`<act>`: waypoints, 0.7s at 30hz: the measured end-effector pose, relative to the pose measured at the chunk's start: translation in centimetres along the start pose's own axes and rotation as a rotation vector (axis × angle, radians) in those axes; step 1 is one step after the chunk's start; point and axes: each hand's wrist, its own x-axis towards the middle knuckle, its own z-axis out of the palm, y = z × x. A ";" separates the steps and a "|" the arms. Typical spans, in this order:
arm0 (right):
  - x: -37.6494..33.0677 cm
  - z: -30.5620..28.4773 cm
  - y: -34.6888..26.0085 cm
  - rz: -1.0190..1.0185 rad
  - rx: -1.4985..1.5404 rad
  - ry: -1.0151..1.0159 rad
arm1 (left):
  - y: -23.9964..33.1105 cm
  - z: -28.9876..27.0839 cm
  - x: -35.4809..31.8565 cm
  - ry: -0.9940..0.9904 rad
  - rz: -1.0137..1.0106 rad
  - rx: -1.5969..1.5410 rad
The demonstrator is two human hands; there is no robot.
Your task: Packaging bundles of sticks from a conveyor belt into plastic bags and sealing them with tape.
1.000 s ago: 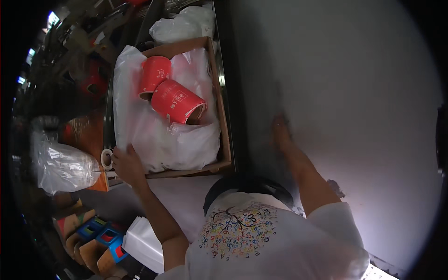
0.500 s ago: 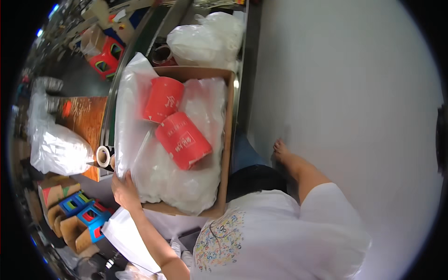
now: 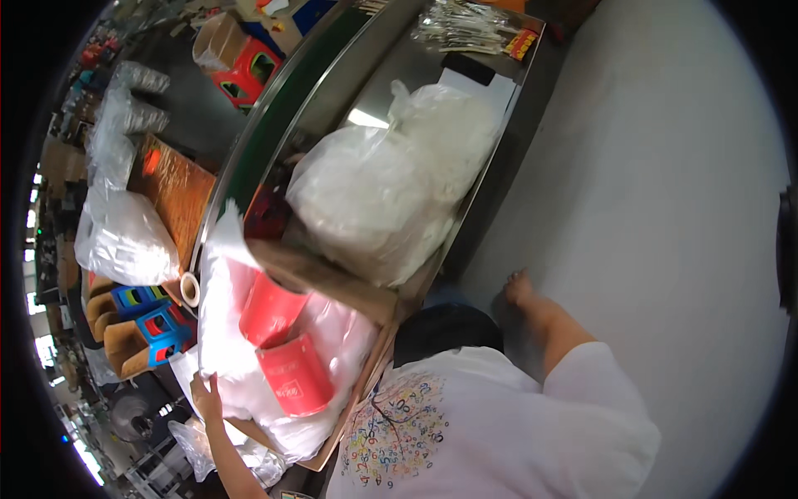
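An open cardboard box (image 3: pixel 328 281) stands on the near end of the bench, its inside lined with clear plastic (image 3: pixel 353 328). Two red cylinders with white print lie on the pale, plastic-covered contents: the upper red cylinder (image 3: pixel 272 309) and the lower red cylinder (image 3: pixel 295 376) almost touch. At the box's near left corner, my left hand (image 3: pixel 206 399) closes over the plastic-draped edge; its grip is partly hidden. My right hand (image 3: pixel 517 289) hangs over the floor at my right with nothing visible in it, its fingers loosely apart and somewhat blurred.
Stuffed clear plastic bags (image 3: pixel 374 187) lie on the metal bench beyond the box. Farther up are a dark phone-like slab (image 3: pixel 468 68) and thin sticks (image 3: pixel 457 27). A green belt (image 3: pixel 274 125) runs along the left. Beyond it stand a tape roll (image 3: pixel 190 289) and blue stools (image 3: pixel 162 333).
The box with its red cylinders has come nearer to me, its far end away from the stuffed bags. My left hand has stayed at its corner. The view has turned.
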 end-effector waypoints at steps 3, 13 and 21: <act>0.9 -0.9 6.8 0.197 -0.231 0.277 | 4.4 -3.2 3.3 -0.229 0.061 0.551; 9.1 -7.7 22.6 0.121 0.593 0.046 | 38.6 -16.7 12.5 0.469 0.322 -0.445; 20.8 -16.4 50.1 0.242 0.737 0.229 | 57.0 -18.6 16.5 0.569 0.010 -0.679</act>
